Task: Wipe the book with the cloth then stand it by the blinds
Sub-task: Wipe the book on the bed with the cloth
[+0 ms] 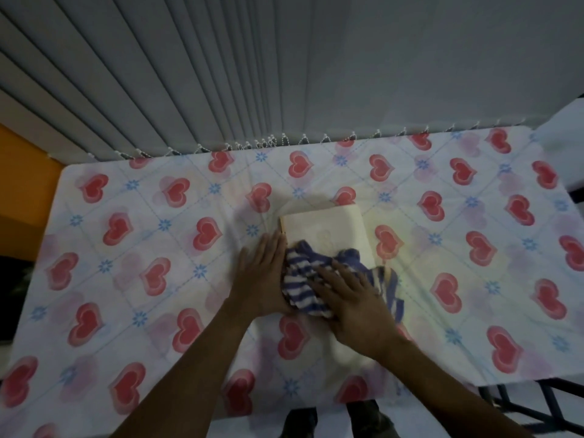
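A cream book (325, 224) lies flat in the middle of the table. A blue and white striped cloth (303, 275) is bunched over the book's near half. My right hand (350, 300) presses flat on the cloth, fingers spread and pointing left. Against the book's left edge rests my left hand (262, 273), fingers straight and together, steadying the book. The book's near end is hidden under the cloth and my hands. Grey vertical blinds (189, 83) hang along the table's far edge.
The table carries a white cloth printed with red hearts (126, 226). An orange wall (22, 172) shows at the left. A dark metal frame (521, 403) stands at the lower right, beyond the table's near edge.
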